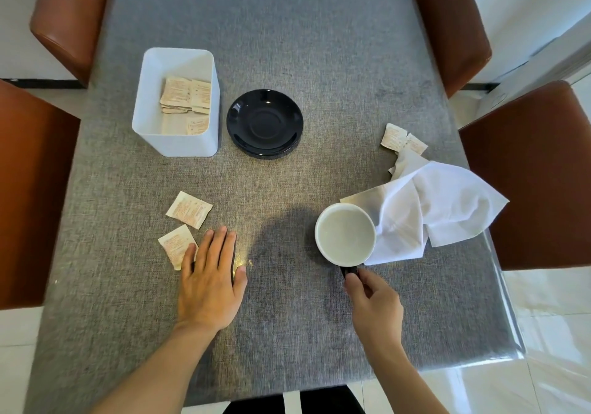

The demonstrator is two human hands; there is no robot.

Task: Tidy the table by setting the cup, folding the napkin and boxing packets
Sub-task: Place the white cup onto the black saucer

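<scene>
A cup (345, 235) with a white inside and a dark handle stands on the grey table (287, 46). My right hand (372, 305) pinches its handle from the near side. My left hand (209, 281) lies flat on the table, fingers apart, its little finger over the edge of one packet (174, 245). A second packet (188, 209) lies just beyond it. Two more packets (403, 138) sit at the right, next to a crumpled white napkin (441, 202) that touches the cup. A dark saucer (264, 123) stands empty at the centre. The white box (179, 140) left of it holds several packets.
Brown padded chairs stand on both sides: two on the left (68, 14) (28, 190) and two on the right (451, 27) (531, 174). The napkin hangs over the table's right edge. The near table edge runs just in front of my body.
</scene>
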